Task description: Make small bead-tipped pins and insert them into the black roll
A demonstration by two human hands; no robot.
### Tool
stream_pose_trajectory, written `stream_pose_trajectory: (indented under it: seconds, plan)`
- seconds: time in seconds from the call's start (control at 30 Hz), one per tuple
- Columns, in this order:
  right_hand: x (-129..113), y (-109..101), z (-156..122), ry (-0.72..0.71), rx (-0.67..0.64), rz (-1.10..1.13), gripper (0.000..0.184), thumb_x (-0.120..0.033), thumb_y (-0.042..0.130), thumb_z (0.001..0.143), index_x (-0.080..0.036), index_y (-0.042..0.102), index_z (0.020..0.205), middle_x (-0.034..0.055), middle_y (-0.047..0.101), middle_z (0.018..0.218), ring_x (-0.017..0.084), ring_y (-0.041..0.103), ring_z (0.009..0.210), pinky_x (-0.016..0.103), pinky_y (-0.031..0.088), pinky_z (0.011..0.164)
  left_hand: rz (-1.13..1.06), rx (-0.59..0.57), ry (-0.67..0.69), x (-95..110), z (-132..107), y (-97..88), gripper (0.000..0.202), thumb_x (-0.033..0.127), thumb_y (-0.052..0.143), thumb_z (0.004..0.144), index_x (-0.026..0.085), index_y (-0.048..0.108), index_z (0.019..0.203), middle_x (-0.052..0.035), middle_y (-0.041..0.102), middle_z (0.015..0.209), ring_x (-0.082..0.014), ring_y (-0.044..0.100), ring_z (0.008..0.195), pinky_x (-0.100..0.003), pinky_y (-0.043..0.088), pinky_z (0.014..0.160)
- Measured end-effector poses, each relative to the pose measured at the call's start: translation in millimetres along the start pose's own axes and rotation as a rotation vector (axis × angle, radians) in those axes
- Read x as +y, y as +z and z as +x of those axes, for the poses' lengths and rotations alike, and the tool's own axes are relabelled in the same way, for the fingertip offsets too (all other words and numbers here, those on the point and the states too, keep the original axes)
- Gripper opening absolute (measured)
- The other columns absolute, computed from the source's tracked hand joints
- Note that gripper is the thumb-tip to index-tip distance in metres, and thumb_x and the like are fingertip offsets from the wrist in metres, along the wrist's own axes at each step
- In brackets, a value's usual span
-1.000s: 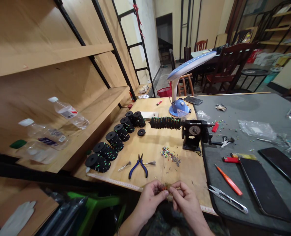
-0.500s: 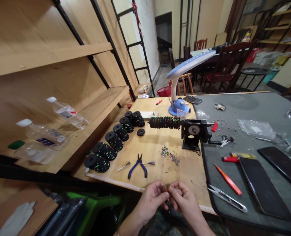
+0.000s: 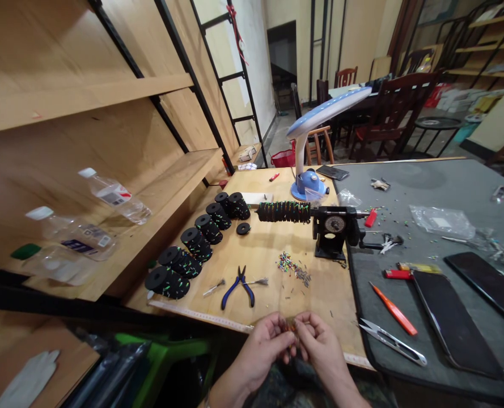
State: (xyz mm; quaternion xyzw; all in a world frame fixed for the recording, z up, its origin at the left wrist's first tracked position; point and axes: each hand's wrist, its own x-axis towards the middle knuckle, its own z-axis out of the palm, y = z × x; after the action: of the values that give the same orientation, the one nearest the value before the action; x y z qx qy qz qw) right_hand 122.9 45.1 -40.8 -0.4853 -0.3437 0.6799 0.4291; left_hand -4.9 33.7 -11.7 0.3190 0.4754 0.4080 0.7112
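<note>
At the front edge of the wooden table (image 3: 269,309), my left hand (image 3: 269,343) and my right hand (image 3: 317,343) meet with fingertips pinched close together. Between them is something small with an orange tint, too small and too hidden to name. Beyond my hands lies a pile of coloured beads and small metal pieces (image 3: 293,268). Pliers with blue handles (image 3: 238,288) rest open to the left of the pile. Farther back, a black hand-cranked winder (image 3: 331,231) carries a row of black foam spools (image 3: 283,212) wound with line and green and orange bits.
More black spools (image 3: 167,282) stand along the table's left side. A blue lamp (image 3: 310,184) rises at the back. On the grey mat at right lie thread snips (image 3: 394,341), an orange cutter (image 3: 393,309), phones (image 3: 456,326) and lighters. Bottles (image 3: 115,195) lie on the left shelf.
My fingers have shifted slightly and drawn closer, and the dark strand that hung below them is less visible. The things on the table have stayed put; the view has moved a little.
</note>
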Motion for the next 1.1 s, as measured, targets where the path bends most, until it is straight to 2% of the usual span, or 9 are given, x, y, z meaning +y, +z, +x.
stream_pose_trajectory:
  seconds: [0.17, 0.3, 0.4, 0.53, 0.7, 1.1]
  plan:
    - [-7, -4, -3, -0.033, 0.114, 0.017, 0.055, -0.071, 0.069, 0.057, -0.02, 0.052, 0.069, -0.0121, 0.038, 0.031, 0.005, 0.027, 0.029, 0.018, 0.019, 0.036, 0.057, 0.07, 0.074, -7, 3, -2.2, 0.031, 0.036, 0.077, 0.067, 0.015, 0.054, 0.07, 0.001, 0.058, 0.059, -0.0087, 0.049, 0.051, -0.018, 0.035, 0.045]
    - [-11, -3, -9, -0.02, 0.087, 0.002, 0.055, -0.072, 0.068, 0.056, -0.02, 0.052, 0.068, -0.0119, 0.038, 0.032, 0.005, 0.027, 0.029, 0.018, 0.019, 0.036, 0.132, 0.176, 0.168, -9, 5, -2.2, 0.034, 0.038, 0.076, 0.069, 0.016, 0.051, 0.066, 0.0046, 0.052, 0.057, -0.0061, 0.042, 0.045, -0.018, 0.033, 0.043]
    - [-8, -3, -12, -0.013, 0.082, -0.012, 0.055, -0.072, 0.068, 0.057, -0.02, 0.052, 0.067, -0.0116, 0.037, 0.033, 0.005, 0.028, 0.03, 0.018, 0.017, 0.036, 0.178, 0.21, 0.212, -8, 4, -0.3, 0.034, 0.039, 0.076, 0.068, 0.016, 0.05, 0.066, 0.0055, 0.05, 0.056, -0.0059, 0.043, 0.045, -0.018, 0.034, 0.043]
    - [-3, -3, -12, -0.045, 0.111, -0.041, 0.054, -0.071, 0.067, 0.058, -0.019, 0.055, 0.068, -0.0115, 0.037, 0.034, 0.006, 0.03, 0.03, 0.019, 0.019, 0.036, 0.207, 0.209, 0.223, -9, 4, 1.5, 0.034, 0.04, 0.075, 0.069, 0.016, 0.05, 0.066, 0.0041, 0.052, 0.058, -0.0071, 0.046, 0.047, -0.018, 0.037, 0.043]
    - [-2, -2, -10, -0.027, 0.075, -0.061, 0.055, -0.071, 0.067, 0.059, -0.018, 0.057, 0.069, -0.0112, 0.038, 0.035, 0.006, 0.03, 0.031, 0.019, 0.019, 0.036, 0.202, 0.162, 0.215, -12, 3, 1.9, 0.034, 0.042, 0.073, 0.071, 0.016, 0.052, 0.068, 0.0024, 0.053, 0.061, -0.0088, 0.048, 0.052, -0.019, 0.04, 0.046]
    - [-2, -2, -7, -0.041, 0.039, -0.06, 0.055, -0.07, 0.067, 0.06, -0.017, 0.057, 0.068, -0.0114, 0.039, 0.035, 0.005, 0.031, 0.031, 0.018, 0.021, 0.036, 0.175, 0.149, 0.256, -15, 2, 4.1, 0.031, 0.037, 0.073, 0.072, 0.016, 0.051, 0.067, 0.0024, 0.053, 0.065, -0.0108, 0.052, 0.059, -0.021, 0.045, 0.053]
